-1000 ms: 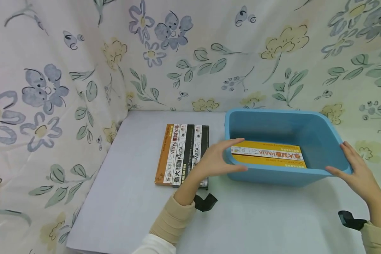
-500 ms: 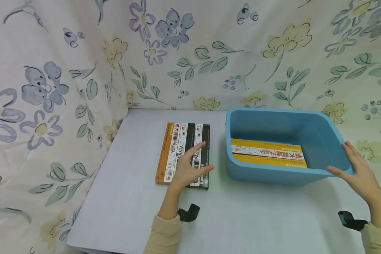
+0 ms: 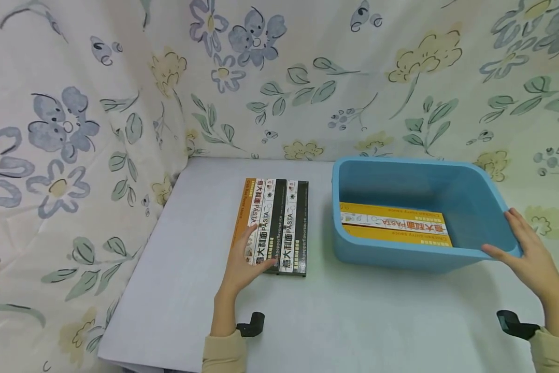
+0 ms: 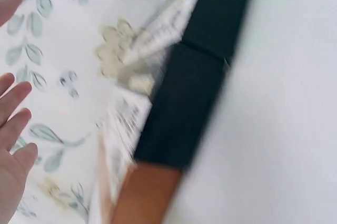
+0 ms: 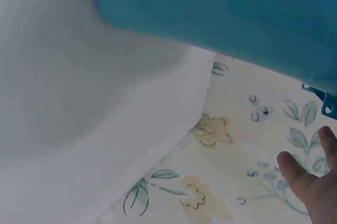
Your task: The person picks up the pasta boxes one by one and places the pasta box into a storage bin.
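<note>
Three pasta boxes lie side by side on the table: an orange box (image 3: 245, 207), a middle black box (image 3: 277, 223) and a right black box (image 3: 301, 223). My left hand (image 3: 238, 269), fingers and thumb spread, hovers over the near end of the orange box and holds nothing. In the left wrist view the ends of the boxes look blurred beside the hand. A yellow pasta box (image 3: 396, 224) lies inside the blue bin (image 3: 400, 259). At the bin's right front corner is my right hand (image 3: 531, 259), thumb and extended fingers spread right at the rim.
The white table (image 3: 186, 290) ends at a left edge. A floral curtain (image 3: 260, 119) hangs behind the table and along its left side. Small black wrist mounts (image 3: 251, 325) project from both wrists.
My left hand has moved left, from the bin's left front corner across the black boxes to the orange box. The right hand has stayed at the bin's corner.
</note>
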Tool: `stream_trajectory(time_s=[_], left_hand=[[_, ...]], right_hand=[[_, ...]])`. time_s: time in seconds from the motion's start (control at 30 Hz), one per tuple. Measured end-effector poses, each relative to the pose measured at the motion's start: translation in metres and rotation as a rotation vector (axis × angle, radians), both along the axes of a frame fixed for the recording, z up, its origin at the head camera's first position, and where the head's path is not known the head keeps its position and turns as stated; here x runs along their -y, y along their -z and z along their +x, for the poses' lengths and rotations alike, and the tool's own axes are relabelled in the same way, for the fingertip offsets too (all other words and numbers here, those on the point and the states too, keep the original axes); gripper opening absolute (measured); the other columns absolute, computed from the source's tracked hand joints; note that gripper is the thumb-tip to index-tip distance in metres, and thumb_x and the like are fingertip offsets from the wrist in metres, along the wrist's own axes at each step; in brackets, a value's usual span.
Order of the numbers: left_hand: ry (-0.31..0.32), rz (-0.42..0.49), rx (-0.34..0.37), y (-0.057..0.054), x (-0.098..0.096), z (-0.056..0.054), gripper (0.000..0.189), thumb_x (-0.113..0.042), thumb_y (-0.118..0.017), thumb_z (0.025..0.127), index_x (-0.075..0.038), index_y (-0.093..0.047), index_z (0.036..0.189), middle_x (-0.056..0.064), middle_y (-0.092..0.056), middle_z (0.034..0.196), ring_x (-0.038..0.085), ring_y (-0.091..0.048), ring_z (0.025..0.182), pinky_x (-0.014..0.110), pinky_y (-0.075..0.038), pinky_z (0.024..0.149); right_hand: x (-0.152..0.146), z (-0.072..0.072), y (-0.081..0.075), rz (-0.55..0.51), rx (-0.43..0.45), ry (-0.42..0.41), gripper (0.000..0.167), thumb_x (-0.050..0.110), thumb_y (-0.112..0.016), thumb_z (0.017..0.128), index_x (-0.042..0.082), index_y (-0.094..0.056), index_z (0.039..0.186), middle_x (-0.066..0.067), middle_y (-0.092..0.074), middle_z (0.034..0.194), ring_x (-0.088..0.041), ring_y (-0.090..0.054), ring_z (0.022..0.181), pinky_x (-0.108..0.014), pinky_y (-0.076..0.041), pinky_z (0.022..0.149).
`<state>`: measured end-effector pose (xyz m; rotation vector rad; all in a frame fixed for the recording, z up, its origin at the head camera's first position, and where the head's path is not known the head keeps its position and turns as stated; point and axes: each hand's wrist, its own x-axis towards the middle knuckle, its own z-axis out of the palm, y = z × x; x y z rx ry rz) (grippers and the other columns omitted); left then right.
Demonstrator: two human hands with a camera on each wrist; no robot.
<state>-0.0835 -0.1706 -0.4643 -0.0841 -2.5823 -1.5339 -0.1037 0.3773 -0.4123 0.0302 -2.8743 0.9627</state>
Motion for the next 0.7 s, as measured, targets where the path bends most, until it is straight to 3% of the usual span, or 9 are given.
stream_trajectory(time_s=[0.27, 0.43, 0.6, 0.7], left_hand=[[-0.046, -0.016, 0.154, 0.030, 0.036, 0.002, 0.117, -0.023, -0.093, 0.063, -0.006, -0.021, 0.154, 0.018, -0.023, 0.157, 0.039, -0.026, 0.141, 0.057, -0.025, 0.111], [-0.030, -0.038, 0.242, 0.047, 0.051, -0.009, 0.129, -0.025, -0.095, 0.059, -0.002, -0.011, 0.154, 0.022, -0.016, 0.158, 0.039, -0.020, 0.143, 0.055, -0.021, 0.113], [0.034, -0.028, 0.265, 0.065, 0.058, -0.020, 0.137, -0.021, -0.097, 0.055, 0.001, -0.005, 0.154, 0.023, -0.017, 0.157, 0.038, -0.023, 0.142, 0.051, -0.022, 0.114], [0.026, -0.007, 0.267, 0.069, 0.058, -0.023, 0.138, -0.021, -0.098, 0.052, -0.001, -0.007, 0.154, 0.021, -0.021, 0.156, 0.036, -0.028, 0.140, 0.048, -0.024, 0.114]], right_hand=[[0.002, 0.000, 0.001, -0.003, 0.003, 0.015, 0.089, 0.032, -0.060, 0.093, 0.002, -0.002, 0.154, -0.019, 0.009, 0.160, -0.057, 0.006, 0.138, -0.077, 0.000, 0.098], [0.003, 0.000, 0.000, 0.002, 0.009, 0.020, 0.091, 0.033, -0.059, 0.094, 0.001, 0.000, 0.154, -0.020, 0.010, 0.159, -0.057, 0.006, 0.137, -0.077, 0.000, 0.098], [0.002, 0.000, 0.001, -0.005, 0.004, 0.020, 0.090, 0.033, -0.059, 0.094, 0.002, 0.000, 0.154, -0.020, 0.010, 0.160, -0.057, 0.006, 0.138, -0.077, 0.000, 0.098], [0.003, 0.000, 0.001, -0.006, 0.010, 0.029, 0.090, 0.033, -0.059, 0.093, 0.002, 0.000, 0.154, -0.020, 0.010, 0.159, -0.058, 0.006, 0.137, -0.077, -0.001, 0.097]])
